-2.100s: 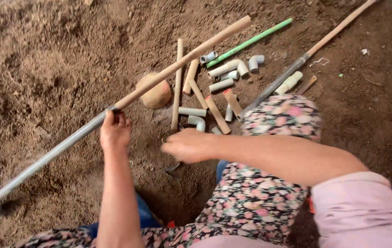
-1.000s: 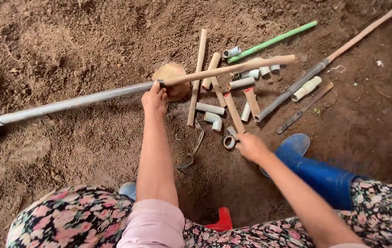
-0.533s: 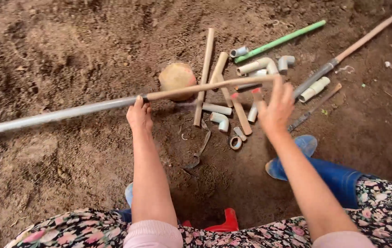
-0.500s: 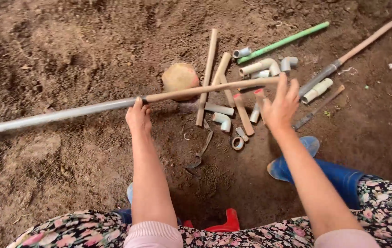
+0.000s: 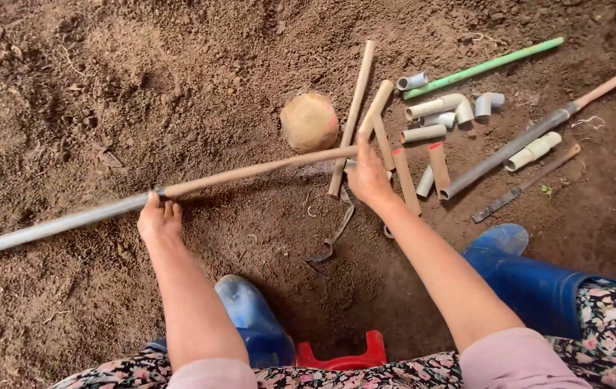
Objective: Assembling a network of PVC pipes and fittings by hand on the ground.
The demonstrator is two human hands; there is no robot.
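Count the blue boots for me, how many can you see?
2. One blue boot sits low in the middle, between the arms; the other blue boot is at lower right, under the right forearm. No others show.

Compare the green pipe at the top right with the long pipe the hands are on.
The green pipe is bright green and short; the long pipe is grey and tan and far longer. The green pipe lies alone on the soil; the left hand and right hand grip the long pipe. Both are thin and straight.
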